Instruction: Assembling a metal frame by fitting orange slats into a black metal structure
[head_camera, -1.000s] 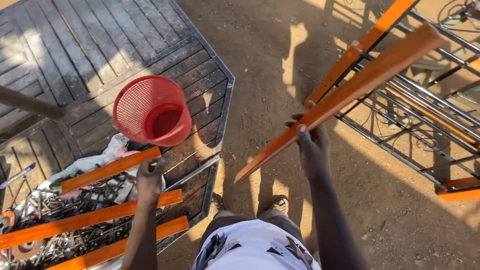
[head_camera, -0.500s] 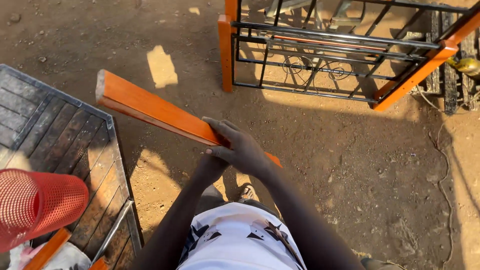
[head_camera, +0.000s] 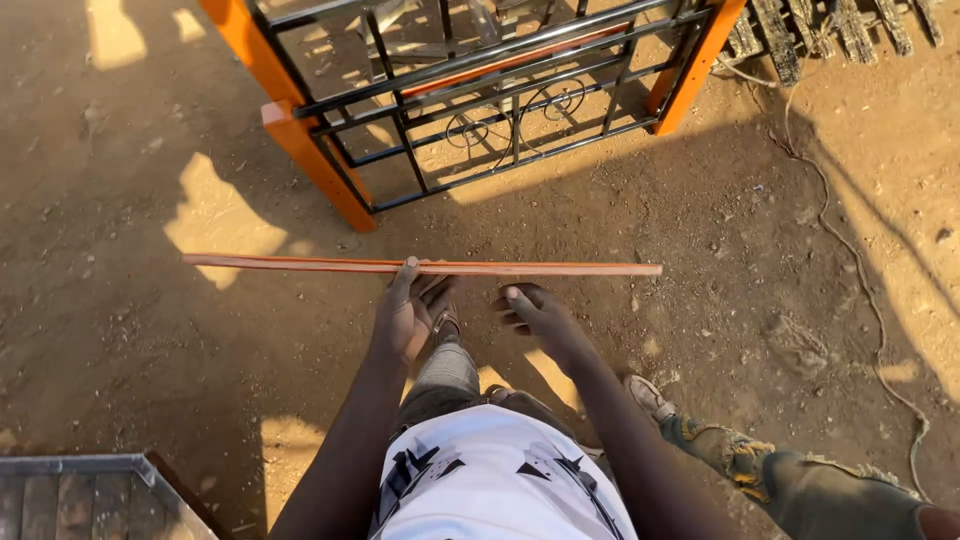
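Partly edge-on, orange bar (head_camera: 420, 266) under left hand (head_camera: 405, 315), far face hidden.

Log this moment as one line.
left hand: grips long orange-painted flat bar, level | right hand: open, just below bar | ahead: orange-and-black metal grille frame on dirt

Left hand (head_camera: 408, 312) grips orange bar (head_camera: 420, 267), held level and edge-on over dirt ground (head_camera: 150, 330). Right hand (head_camera: 540, 315) open just below bar. Orange-framed grille (head_camera: 480, 110) lies beyond. Cable (head_camera: 850, 260) at right.
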